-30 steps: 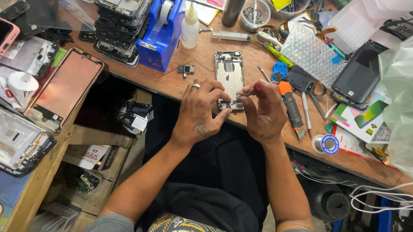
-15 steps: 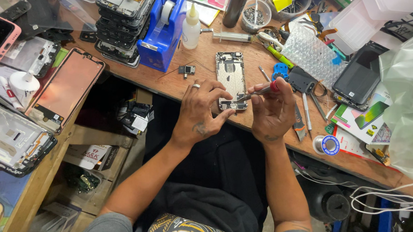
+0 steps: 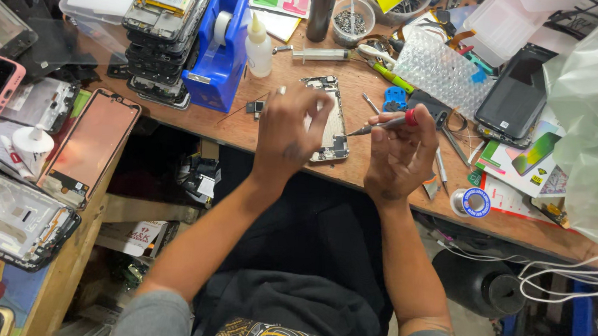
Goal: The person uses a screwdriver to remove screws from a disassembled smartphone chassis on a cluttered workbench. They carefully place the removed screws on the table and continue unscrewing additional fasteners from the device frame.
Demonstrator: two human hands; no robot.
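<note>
both hands up over the tabletop edge, forearms coming in from the bottom of the shot

left hand [image 3: 288, 134] is raised w/ its back to the cam, fingers loosely curled & spread a bit, a ring on one finger, not gripping anything afaict. right hand [image 3: 398, 153] sits just beside it, fist-ish, fingers pinched round a thin screwdriver [image 3: 383, 124] w/ a red cap, tip pointing left toward the other hand. both wrists bent slightly inward, elbows tucked low by the torso, grey sleeves at the upper arms.
</note>
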